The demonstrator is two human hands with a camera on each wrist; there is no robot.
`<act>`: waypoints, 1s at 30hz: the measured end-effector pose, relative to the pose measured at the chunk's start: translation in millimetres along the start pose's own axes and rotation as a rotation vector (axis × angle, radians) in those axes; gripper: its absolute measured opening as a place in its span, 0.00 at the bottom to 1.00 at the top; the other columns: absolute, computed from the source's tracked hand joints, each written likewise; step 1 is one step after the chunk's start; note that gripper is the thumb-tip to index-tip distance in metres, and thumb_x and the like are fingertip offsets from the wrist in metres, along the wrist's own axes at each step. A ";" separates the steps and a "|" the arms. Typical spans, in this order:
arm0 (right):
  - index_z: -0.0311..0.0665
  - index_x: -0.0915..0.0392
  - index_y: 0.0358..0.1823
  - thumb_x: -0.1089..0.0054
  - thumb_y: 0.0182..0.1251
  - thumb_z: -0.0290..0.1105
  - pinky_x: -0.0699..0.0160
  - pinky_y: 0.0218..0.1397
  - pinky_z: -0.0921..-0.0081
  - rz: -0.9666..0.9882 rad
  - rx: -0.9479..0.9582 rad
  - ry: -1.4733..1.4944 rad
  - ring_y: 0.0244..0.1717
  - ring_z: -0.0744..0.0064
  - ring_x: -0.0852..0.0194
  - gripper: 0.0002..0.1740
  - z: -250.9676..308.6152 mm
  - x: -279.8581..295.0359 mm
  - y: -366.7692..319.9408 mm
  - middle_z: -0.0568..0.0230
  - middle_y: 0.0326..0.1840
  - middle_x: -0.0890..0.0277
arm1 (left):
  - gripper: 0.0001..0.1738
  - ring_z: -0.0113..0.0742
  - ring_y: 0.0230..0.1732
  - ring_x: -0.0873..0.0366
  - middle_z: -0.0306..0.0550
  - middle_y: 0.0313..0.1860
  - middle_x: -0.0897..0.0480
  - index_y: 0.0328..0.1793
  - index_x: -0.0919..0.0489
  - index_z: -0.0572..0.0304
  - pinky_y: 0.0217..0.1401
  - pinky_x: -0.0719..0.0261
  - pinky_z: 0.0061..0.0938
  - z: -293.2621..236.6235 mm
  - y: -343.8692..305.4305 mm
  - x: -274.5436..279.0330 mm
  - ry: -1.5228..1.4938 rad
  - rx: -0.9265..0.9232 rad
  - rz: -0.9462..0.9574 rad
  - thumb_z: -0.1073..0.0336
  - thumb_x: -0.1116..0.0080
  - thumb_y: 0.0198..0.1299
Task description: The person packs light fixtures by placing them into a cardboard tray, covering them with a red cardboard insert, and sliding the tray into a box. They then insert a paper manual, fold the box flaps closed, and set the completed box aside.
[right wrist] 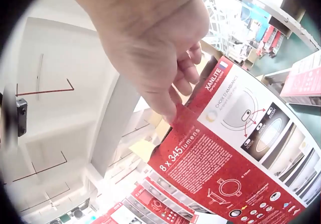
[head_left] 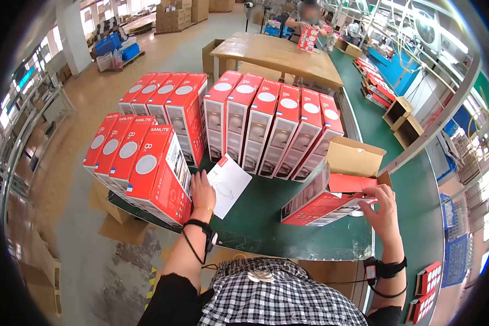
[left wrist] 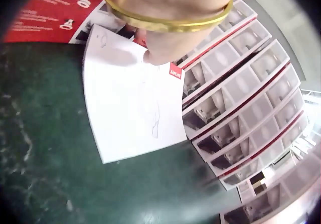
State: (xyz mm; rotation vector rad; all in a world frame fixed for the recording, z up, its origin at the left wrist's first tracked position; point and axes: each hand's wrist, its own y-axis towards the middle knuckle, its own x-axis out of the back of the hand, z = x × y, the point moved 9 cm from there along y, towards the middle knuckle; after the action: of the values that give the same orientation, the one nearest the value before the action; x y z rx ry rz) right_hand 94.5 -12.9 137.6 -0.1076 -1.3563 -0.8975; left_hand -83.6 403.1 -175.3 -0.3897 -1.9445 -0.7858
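Observation:
A red and white carton [head_left: 320, 206] lies near the table's right edge with its brown inner flap [head_left: 355, 157] standing up. At its open end my right hand [head_left: 383, 209] pinches the edge, thumb and curled fingers over the red cardboard [right wrist: 185, 118]. My left hand [head_left: 202, 193] lies with fingers extended along the side of the nearest standing carton [head_left: 160, 174]. Beside that hand a white printed leaflet [head_left: 228, 185] with a line drawing rests on the green tabletop; in the left wrist view the hand partly covers the leaflet [left wrist: 133, 103].
Several closed red cartons [head_left: 266, 119] stand in rows along the table's back and left. Behind is a wooden table [head_left: 277, 54] with a person [head_left: 307, 24] holding a carton. A green bench [head_left: 418, 201] runs along the right, past a metal post [head_left: 440, 108].

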 end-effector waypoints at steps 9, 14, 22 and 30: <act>0.35 0.19 0.52 0.35 0.63 0.24 0.27 0.57 0.69 -0.010 -0.048 0.357 0.50 0.66 0.24 0.15 23.9 1.9 -13.5 0.61 0.46 0.19 | 0.19 0.28 0.47 0.19 0.44 0.49 0.15 0.62 0.21 0.69 0.51 0.22 0.24 -28.8 -6.9 49.0 -1.281 0.228 0.548 0.71 0.41 0.66; 0.27 0.38 0.75 0.50 0.80 0.48 0.27 0.66 0.67 0.488 -0.032 1.262 0.66 0.62 0.26 0.35 79.1 -25.2 4.7 0.51 0.64 0.23 | 0.17 0.30 0.43 0.21 0.43 0.42 0.18 0.60 0.20 0.66 0.46 0.23 0.24 -130.5 -5.3 270.9 -1.036 -0.272 -0.037 0.77 0.42 0.65; 0.27 0.39 0.74 0.42 0.70 0.63 0.21 0.64 0.57 0.402 -0.066 1.393 0.62 0.59 0.21 0.49 31.6 64.3 30.7 0.51 0.65 0.25 | 0.24 0.38 0.40 0.23 0.38 0.39 0.22 0.53 0.12 0.51 0.43 0.25 0.32 -364.4 -71.9 352.8 -0.424 -1.112 -0.290 0.73 0.36 0.45; 0.27 0.37 0.72 0.41 0.67 0.43 0.26 0.64 0.68 0.381 -0.140 1.755 0.64 0.67 0.26 0.38 -57.6 92.8 3.8 0.54 0.63 0.24 | 0.22 0.34 0.42 0.24 0.33 0.41 0.22 0.51 0.11 0.47 0.47 0.26 0.31 -444.1 -85.0 322.7 -0.267 -1.200 -0.423 0.70 0.35 0.46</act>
State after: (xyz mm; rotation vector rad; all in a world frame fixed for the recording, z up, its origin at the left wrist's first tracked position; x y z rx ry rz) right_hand 137.4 -87.7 204.7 0.2729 0.3661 -0.4240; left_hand 9.3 24.7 220.6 -0.8133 -1.5863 -2.2570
